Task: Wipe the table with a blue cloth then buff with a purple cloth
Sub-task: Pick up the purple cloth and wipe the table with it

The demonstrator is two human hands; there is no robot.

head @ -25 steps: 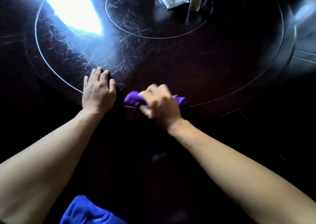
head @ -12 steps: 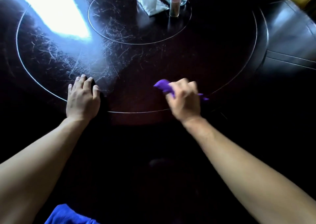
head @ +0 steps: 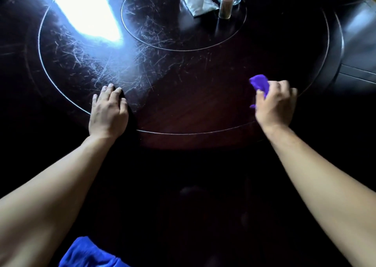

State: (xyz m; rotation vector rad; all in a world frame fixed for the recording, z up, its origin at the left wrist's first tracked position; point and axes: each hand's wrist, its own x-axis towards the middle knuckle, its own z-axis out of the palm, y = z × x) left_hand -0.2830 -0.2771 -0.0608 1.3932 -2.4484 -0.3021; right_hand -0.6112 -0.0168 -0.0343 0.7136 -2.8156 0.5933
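Dark scratched table (head: 183, 79), left hand (head: 107, 114) flat, right hand (head: 274, 105) clutching purple cloth (head: 259, 83)

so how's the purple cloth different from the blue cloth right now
The purple cloth is bunched up in the right hand on the dark table; the blue cloth lies unheld at the bottom edge of the view, near the left forearm. The purple one shows only small tufts past the fingers; the blue one shows a broader rumpled patch, cut off by the frame. Both are soft and crumpled.
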